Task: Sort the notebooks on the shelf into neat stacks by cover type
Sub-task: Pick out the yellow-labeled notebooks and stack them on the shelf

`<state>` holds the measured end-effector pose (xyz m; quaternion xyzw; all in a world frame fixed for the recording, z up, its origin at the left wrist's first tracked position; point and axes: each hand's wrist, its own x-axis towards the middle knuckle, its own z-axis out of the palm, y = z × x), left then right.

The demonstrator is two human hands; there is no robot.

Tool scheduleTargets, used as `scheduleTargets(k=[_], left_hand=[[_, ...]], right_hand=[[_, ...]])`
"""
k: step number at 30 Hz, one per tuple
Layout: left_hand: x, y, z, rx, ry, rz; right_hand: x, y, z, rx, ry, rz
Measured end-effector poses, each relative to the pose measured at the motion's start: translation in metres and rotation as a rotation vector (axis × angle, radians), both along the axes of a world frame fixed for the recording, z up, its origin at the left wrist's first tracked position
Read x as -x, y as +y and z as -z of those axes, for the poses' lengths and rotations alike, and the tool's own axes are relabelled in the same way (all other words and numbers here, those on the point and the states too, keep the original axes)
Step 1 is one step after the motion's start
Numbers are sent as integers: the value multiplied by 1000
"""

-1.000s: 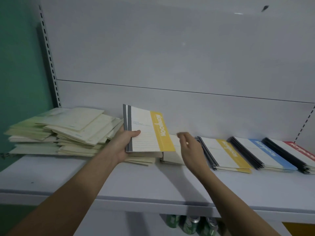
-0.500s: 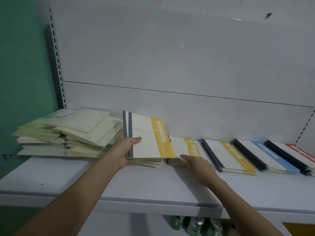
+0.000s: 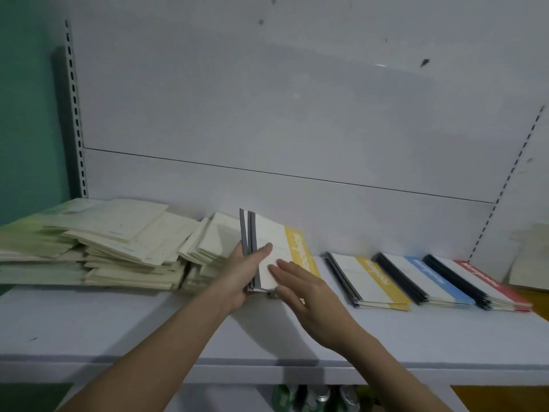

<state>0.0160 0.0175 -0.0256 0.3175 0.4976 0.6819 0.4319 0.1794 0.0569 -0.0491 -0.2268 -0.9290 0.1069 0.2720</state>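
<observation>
Shelf point(image 3: 118, 328) & back panel point(image 3: 267, 114): smooth painted metal, matt w/ faint sheen. Cream notebooks point(image 3: 124, 242): matt paper. Yellow-band notebooks point(image 3: 371, 278): smooth card covers.

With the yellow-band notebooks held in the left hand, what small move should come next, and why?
Probably square the held yellow-band notebooks with both hands, then lay them on the yellow stack. The left hand grips them at the grey spines, which look uneven; the right hand lies flat on the cover. The yellow stack lies just to their right.
</observation>
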Motion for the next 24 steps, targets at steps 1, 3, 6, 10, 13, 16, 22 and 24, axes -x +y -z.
scheduleTargets(k=[1, 3, 6, 10, 13, 16, 22, 24], left_hand=[[-3, 1, 3, 0, 14, -4], [-8, 2, 10, 6, 0, -15], [-21, 5, 19, 16, -35, 9], [-45, 23, 32, 58, -6, 23], [-68, 39, 43, 117, -36, 38], [-89, 50, 46, 134, -79, 74], [-127, 87, 58, 109, 20, 39], [-137, 108, 64, 120, 113, -34]], right_hand=[[-4, 1, 1, 96, 38, 10], [-16, 7, 7, 175, 197, 143], [-36, 25, 17, 259, 358, 402], [-59, 32, 24, 750, 520, 392], [-78, 43, 31, 860, 644, 409], [-97, 61, 38, 857, 718, 461], [-126, 105, 50, 712, 670, 521], [-137, 124, 50, 640, 631, 522]])
